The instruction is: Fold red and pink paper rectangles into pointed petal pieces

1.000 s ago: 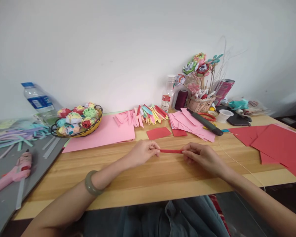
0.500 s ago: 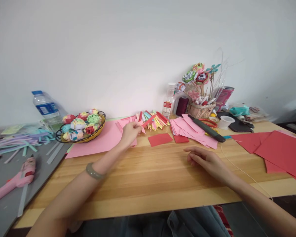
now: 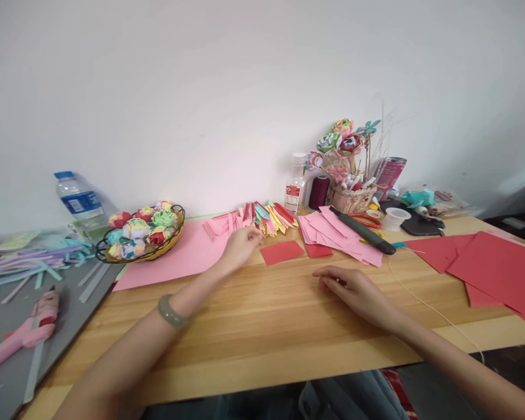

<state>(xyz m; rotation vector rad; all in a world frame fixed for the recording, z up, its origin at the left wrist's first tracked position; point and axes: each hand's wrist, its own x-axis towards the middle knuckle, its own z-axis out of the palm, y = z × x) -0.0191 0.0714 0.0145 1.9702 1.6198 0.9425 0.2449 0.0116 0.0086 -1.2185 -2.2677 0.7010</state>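
My left hand (image 3: 241, 249), with a bracelet on its wrist, is above the table just in front of a pile of folded multicolored paper pieces (image 3: 273, 219). Its fingertips are pressed together; whatever may be between them cannot be made out. Over the wooden table (image 3: 262, 326), my right hand (image 3: 347, 287) hovers with loosely curved fingers apart and nothing in them. A small red paper (image 3: 282, 252) lies between the hands, beside a stack of pink paper pieces (image 3: 339, 233). Pink folded strips (image 3: 219, 224) rest on a large pink sheet (image 3: 170, 256).
A basket of paper flowers (image 3: 142, 233), a bottle (image 3: 79, 201) and a pink glue gun (image 3: 39, 326) are on the left. Behind the pink stack stand a flower pot (image 3: 352, 198) and thread spool (image 3: 319, 192). A dark-handled tool (image 3: 363, 230) and red sheets (image 3: 499, 268) lie right.
The red strip that was in my left hand's fingers no longer shows there. My left hand has moved slightly right, and my right hand slightly left. The view has shifted a little.
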